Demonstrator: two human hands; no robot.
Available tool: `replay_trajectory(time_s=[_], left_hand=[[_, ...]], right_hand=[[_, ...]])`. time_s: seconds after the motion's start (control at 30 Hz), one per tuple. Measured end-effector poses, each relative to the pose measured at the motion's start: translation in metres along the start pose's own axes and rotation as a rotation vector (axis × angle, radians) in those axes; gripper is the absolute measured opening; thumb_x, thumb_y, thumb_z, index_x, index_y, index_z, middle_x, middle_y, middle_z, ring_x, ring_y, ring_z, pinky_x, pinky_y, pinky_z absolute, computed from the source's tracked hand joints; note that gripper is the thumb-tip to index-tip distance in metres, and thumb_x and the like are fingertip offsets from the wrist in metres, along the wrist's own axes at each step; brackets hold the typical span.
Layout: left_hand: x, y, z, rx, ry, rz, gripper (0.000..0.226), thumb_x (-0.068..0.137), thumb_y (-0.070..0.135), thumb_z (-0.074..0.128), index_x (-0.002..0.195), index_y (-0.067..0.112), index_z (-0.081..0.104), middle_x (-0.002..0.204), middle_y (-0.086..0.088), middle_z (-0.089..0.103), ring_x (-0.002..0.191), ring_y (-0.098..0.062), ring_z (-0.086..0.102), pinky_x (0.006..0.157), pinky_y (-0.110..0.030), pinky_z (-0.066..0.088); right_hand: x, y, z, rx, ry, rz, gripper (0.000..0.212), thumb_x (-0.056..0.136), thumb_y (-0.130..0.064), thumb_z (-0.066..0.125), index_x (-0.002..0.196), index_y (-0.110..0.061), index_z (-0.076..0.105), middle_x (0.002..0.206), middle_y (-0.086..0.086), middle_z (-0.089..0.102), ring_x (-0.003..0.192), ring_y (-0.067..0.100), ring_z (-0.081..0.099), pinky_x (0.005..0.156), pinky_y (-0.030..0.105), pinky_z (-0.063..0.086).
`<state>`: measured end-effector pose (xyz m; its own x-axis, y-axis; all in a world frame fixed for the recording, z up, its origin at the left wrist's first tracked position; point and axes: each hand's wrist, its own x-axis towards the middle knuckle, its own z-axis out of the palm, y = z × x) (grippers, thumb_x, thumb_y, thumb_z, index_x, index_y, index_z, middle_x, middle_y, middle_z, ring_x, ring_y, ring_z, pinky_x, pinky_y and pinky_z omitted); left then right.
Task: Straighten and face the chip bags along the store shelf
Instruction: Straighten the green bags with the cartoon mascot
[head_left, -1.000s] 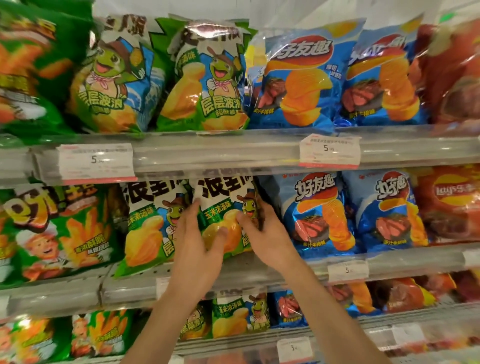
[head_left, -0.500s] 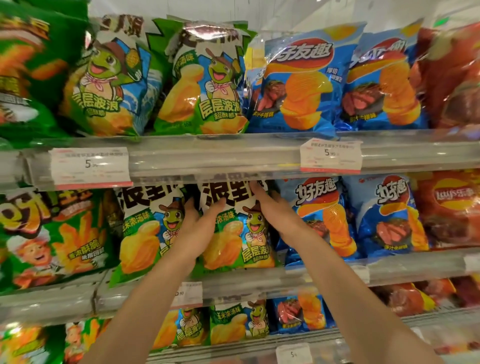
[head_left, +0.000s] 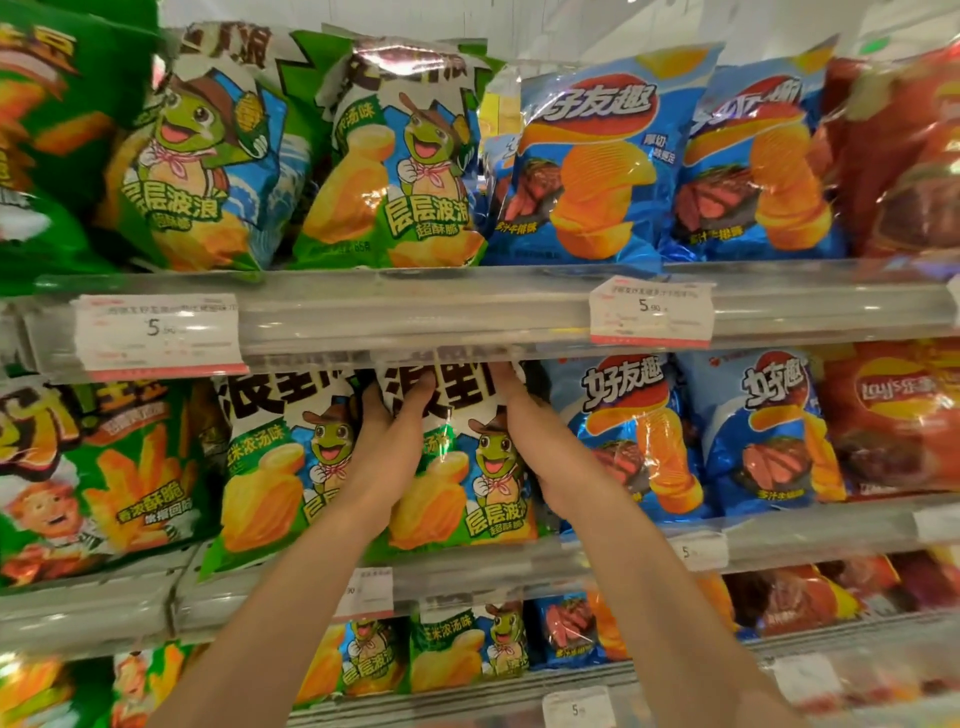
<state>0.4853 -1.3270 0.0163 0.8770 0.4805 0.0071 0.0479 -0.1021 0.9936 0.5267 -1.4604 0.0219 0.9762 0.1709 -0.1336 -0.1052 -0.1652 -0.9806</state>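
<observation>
My forearms rise past the lower shelf rail (head_left: 467, 571). My left hand (head_left: 387, 441) and right hand (head_left: 524, 441) each keep a curled grip on the upper sides of the green turtle bag (head_left: 462, 499) — upright on the middle shelf, its twin (head_left: 270, 467) touching left, a blue bag (head_left: 623, 431) touching right. The upper rail (head_left: 415, 312) overhangs its top — little headroom.

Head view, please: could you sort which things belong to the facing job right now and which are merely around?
In the job:
- left hand
- right hand
- green turtle bag held between them
- neighbouring turtle bag

Merely around:
- price tag
- red bag
</observation>
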Motion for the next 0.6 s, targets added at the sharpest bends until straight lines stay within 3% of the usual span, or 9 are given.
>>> replay_trajectory(time_s=[0.17, 0.23, 0.33, 0.5, 0.6], left_hand=[[0.000, -0.006, 0.007, -0.004, -0.015, 0.054, 0.079, 0.091, 0.070, 0.046, 0.158, 0.038, 0.016, 0.158, 0.004, 0.038, 0.143, -0.027, 0.038, 0.116, -0.044, 0.030], [0.001, -0.008, 0.012, 0.033, -0.025, 0.097, 0.086, 0.086, 0.078, 0.044, 0.156, 0.036, 0.018, 0.152, 0.004, 0.046, 0.137, -0.026, 0.046, 0.116, -0.044, 0.033], [0.004, -0.009, 0.015, 0.091, -0.048, 0.119, 0.096, 0.076, 0.087, 0.037, 0.155, 0.036, 0.018, 0.148, 0.002, 0.052, 0.132, -0.028, 0.052, 0.114, -0.047, 0.037], [-0.004, -0.017, 0.007, 0.155, -0.093, 0.155, 0.081, 0.088, 0.080, 0.026, 0.157, 0.042, 0.004, 0.159, 0.005, 0.037, 0.143, -0.026, 0.040, 0.119, -0.042, 0.028], [-0.010, -0.029, 0.000, 0.167, -0.110, 0.298, 0.072, 0.094, 0.068, 0.028, 0.154, 0.050, -0.006, 0.160, 0.012, 0.032, 0.143, -0.020, 0.040, 0.111, -0.033, 0.030]], right_hand=[[-0.025, 0.011, -0.007, -0.046, 0.042, -0.068, 0.078, 0.094, -0.070, 0.039, 0.155, -0.023, 0.030, 0.154, 0.000, 0.043, 0.139, 0.021, 0.042, 0.103, 0.031, 0.033], [-0.023, 0.016, -0.011, -0.054, 0.082, -0.119, 0.070, 0.098, -0.064, 0.039, 0.153, -0.021, 0.034, 0.150, 0.000, 0.048, 0.133, 0.017, 0.046, 0.094, 0.024, 0.030], [-0.017, 0.020, -0.010, -0.071, 0.117, -0.187, 0.059, 0.100, -0.060, 0.039, 0.142, -0.019, 0.043, 0.126, -0.003, 0.055, 0.112, 0.009, 0.048, 0.088, 0.021, 0.031], [-0.006, 0.030, -0.009, -0.135, 0.149, -0.259, 0.048, 0.098, -0.063, 0.037, 0.127, -0.026, 0.046, 0.130, -0.001, 0.061, 0.118, 0.015, 0.057, 0.094, 0.027, 0.041], [-0.012, 0.036, -0.013, -0.152, 0.152, -0.435, 0.059, 0.099, -0.059, 0.040, 0.151, -0.038, 0.023, 0.128, -0.027, 0.054, 0.111, -0.014, 0.056, 0.087, 0.007, 0.043]])
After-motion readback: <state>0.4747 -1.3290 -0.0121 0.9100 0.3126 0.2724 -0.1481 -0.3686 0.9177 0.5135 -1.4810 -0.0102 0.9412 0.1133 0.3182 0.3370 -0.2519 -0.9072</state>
